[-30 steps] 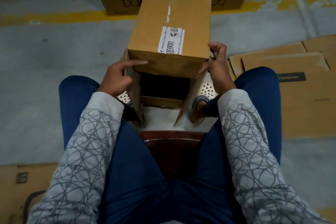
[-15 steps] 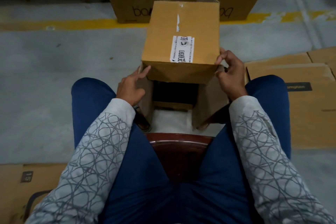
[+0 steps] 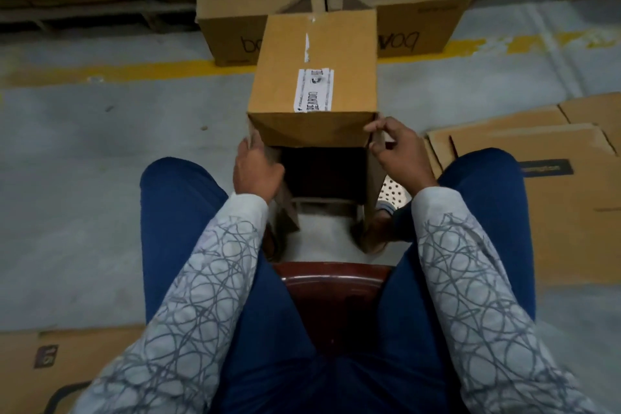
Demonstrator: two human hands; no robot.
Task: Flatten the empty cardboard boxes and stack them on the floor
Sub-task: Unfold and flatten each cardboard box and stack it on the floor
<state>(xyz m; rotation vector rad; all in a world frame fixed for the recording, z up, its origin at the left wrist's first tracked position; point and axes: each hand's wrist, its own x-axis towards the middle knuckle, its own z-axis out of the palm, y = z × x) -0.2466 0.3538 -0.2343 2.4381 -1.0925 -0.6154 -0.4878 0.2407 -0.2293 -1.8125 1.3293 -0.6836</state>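
A brown cardboard box point(image 3: 316, 60) with a white label lies on its side between my knees, its open end facing me and its flaps spread. My left hand point(image 3: 255, 168) lies against the left flap at the box's near left corner, fingers reaching up along the edge. My right hand point(image 3: 398, 148) pinches the near right corner and the right flap between thumb and fingers. The inside of the box is dark. Flattened cardboard point(image 3: 537, 191) lies stacked on the floor to my right.
I sit on a dark red chair point(image 3: 332, 282). Two upright boxes point(image 3: 232, 27) with handwriting stand behind the held box by a yellow floor line point(image 3: 100, 72). More flat cardboard point(image 3: 67, 356) lies at lower left. Pallets of cartons fill the back.
The box has been pushed a little away from me and its side flaps folded further back. My left hand slid onto the left flap; my right hand closed on the right corner.
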